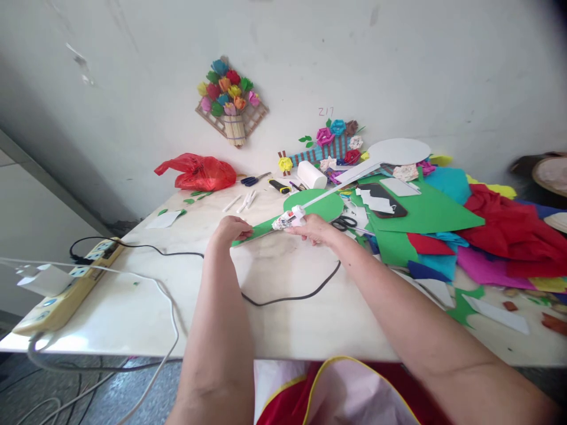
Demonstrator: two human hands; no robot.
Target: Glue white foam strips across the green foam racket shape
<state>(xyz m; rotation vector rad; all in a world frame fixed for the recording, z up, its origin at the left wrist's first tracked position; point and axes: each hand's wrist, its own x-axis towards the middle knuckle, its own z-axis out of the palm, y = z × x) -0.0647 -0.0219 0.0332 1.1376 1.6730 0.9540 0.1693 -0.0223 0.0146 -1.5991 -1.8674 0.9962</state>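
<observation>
My right hand is closed around a white hot glue gun, which lies low over a green paddle-shaped cutout. This cutout has a round head and a long narrow neck. At the neck's left end, my left hand pinches the green edge between closed fingers. Behind the glue gun, a white cutout of similar round-and-strip shape rests on the pile, its strip slanting down toward the gun. A black cord loops below my hands. The glue gun's nozzle is hard to make out.
A yellow power strip with cables lies on the left. Near the wall are a red plastic bag, blue-handled scissors, a box cutter and white sticks. Black scissors and coloured paper crowd the right.
</observation>
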